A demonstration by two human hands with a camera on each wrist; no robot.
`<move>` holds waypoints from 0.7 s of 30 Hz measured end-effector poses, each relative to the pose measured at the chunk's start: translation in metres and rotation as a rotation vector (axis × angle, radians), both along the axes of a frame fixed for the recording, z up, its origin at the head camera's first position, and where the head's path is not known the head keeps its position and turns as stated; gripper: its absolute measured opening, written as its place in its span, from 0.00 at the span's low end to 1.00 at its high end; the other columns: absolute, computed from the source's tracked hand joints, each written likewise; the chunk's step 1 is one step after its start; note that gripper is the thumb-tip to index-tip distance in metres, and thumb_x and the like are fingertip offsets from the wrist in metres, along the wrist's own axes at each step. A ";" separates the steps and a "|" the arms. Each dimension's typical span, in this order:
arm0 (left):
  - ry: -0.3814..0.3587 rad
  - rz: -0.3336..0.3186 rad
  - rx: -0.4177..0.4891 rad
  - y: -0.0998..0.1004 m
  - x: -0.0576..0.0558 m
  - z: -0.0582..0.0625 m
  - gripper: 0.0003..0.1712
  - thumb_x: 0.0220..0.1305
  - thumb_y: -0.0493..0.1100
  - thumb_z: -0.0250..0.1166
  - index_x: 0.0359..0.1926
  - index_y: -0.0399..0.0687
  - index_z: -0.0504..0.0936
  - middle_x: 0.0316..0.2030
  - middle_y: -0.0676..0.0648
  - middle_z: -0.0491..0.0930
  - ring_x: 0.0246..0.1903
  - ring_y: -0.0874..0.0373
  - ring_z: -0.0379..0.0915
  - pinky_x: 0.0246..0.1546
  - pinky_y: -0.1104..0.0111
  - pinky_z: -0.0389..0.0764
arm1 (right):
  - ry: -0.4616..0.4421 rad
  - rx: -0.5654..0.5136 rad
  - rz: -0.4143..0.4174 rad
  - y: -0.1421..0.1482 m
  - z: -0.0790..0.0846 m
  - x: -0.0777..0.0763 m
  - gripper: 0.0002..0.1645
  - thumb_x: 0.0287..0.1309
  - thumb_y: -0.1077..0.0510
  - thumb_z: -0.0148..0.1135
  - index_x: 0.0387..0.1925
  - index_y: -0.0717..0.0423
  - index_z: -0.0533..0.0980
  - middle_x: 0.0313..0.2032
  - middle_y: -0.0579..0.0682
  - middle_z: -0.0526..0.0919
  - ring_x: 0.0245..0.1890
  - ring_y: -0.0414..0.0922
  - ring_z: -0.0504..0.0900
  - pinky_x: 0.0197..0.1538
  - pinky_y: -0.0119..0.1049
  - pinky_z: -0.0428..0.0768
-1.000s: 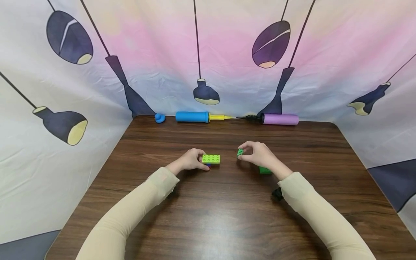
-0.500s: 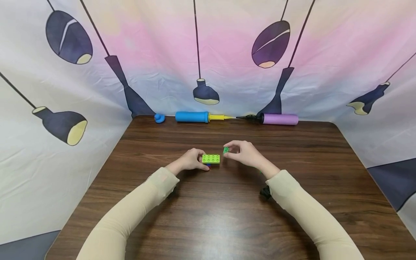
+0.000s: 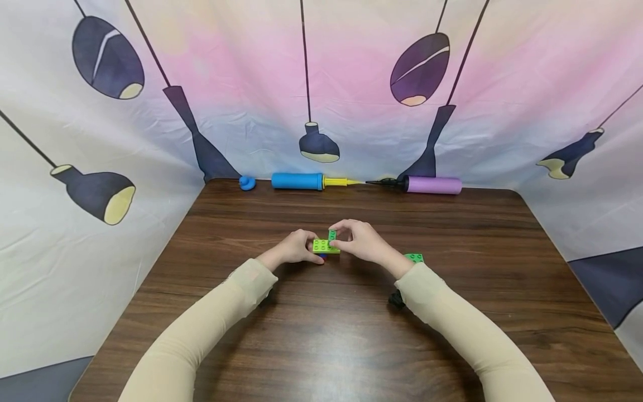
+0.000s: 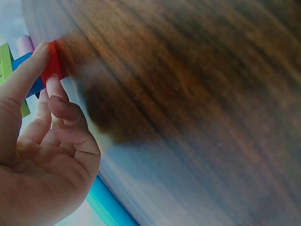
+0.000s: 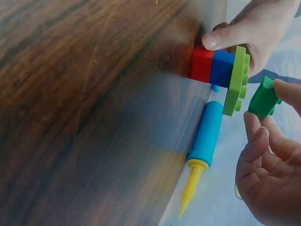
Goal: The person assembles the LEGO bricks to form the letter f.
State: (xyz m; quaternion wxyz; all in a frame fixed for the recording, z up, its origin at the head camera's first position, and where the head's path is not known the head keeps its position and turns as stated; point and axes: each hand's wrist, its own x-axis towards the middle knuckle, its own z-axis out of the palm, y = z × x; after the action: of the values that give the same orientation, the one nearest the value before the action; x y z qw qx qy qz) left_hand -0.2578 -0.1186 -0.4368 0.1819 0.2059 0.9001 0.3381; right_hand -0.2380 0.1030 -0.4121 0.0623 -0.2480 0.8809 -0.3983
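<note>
A small stack stands on the table: a red brick [image 5: 201, 65] at the bottom, a blue brick [image 5: 222, 67] on it, and a wide lime-green brick [image 3: 319, 246] on top. My left hand [image 3: 293, 247] grips the stack low from the left, thumb and fingertip on the red brick in the left wrist view. My right hand [image 3: 366, 243] pinches a small green brick [image 5: 263, 98] between thumb and fingertips. In the right wrist view a gap shows between this brick and the lime studs; in the head view it overlaps the lime brick's right end.
Another green brick [image 3: 414, 258] lies on the table beside the right forearm, partly covered by it. Along the back edge lie a small blue rubber duck [image 3: 246, 183], a blue hand pump [image 3: 296, 181] with a yellow nozzle, and a purple pump [image 3: 433, 185]. A printed cloth hangs behind.
My right hand has carried the small green brick leftward, from right of the stack to over the lime-green brick's right end. The left hand and stack have stayed put.
</note>
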 end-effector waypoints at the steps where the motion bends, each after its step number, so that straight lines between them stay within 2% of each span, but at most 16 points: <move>1: -0.001 0.000 0.001 0.000 0.000 0.000 0.19 0.48 0.43 0.78 0.37 0.42 0.80 0.23 0.49 0.75 0.22 0.61 0.66 0.26 0.70 0.68 | 0.003 0.002 0.002 -0.001 0.000 0.000 0.23 0.60 0.50 0.67 0.54 0.53 0.77 0.44 0.51 0.81 0.28 0.44 0.74 0.32 0.38 0.74; 7: -0.005 0.000 0.008 -0.001 0.000 -0.001 0.18 0.48 0.43 0.78 0.37 0.41 0.79 0.23 0.49 0.76 0.22 0.61 0.66 0.26 0.70 0.68 | 0.014 -0.006 0.013 -0.007 0.002 0.000 0.22 0.59 0.51 0.68 0.53 0.52 0.77 0.47 0.52 0.79 0.31 0.43 0.74 0.35 0.38 0.75; 12: -0.004 0.000 0.003 -0.001 -0.001 -0.001 0.19 0.48 0.43 0.78 0.38 0.41 0.79 0.23 0.48 0.76 0.22 0.61 0.65 0.25 0.70 0.67 | -0.004 -0.016 0.024 -0.012 0.001 -0.001 0.21 0.58 0.52 0.69 0.52 0.51 0.78 0.43 0.46 0.80 0.29 0.43 0.75 0.34 0.37 0.75; 21: -0.001 -0.009 0.024 0.000 0.000 -0.001 0.20 0.48 0.42 0.78 0.39 0.40 0.80 0.26 0.50 0.79 0.24 0.61 0.68 0.27 0.70 0.70 | -0.029 -0.018 0.034 -0.017 -0.005 -0.003 0.24 0.57 0.52 0.70 0.53 0.55 0.78 0.42 0.47 0.80 0.27 0.44 0.73 0.32 0.37 0.74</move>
State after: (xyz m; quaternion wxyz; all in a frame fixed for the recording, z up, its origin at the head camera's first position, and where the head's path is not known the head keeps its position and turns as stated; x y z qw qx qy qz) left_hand -0.2579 -0.1189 -0.4376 0.1812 0.2118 0.8951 0.3480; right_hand -0.2408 0.0865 -0.4171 0.0793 -0.2576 0.8720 -0.4087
